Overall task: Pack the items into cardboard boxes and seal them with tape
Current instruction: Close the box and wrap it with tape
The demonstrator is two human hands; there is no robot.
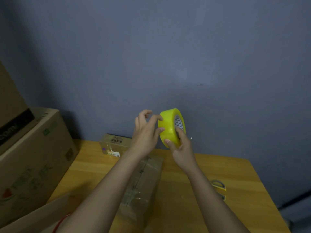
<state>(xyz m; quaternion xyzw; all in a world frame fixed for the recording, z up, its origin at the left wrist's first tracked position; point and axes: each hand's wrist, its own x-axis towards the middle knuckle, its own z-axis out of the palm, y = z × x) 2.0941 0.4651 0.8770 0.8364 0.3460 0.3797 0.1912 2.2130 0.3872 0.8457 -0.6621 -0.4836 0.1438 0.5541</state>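
Note:
A yellow roll of packing tape [169, 127] is held up in the air above the wooden table [185, 190]. My right hand [180, 147] grips the roll from below, with fingers through its core and the thumb on the outer face. My left hand [145, 130] touches the roll's left rim with thumb and forefinger tips. Below my arms a long flat cardboard box [144, 184] lies on the table, its top seam covered with clear tape.
Large cardboard boxes [32, 157] are stacked at the left. A small taped box [112, 143] stands at the table's far edge against the grey wall. Scissors with yellow-grey handles [218, 185] lie at the right. Another cardboard flap [42, 217] shows at the bottom left.

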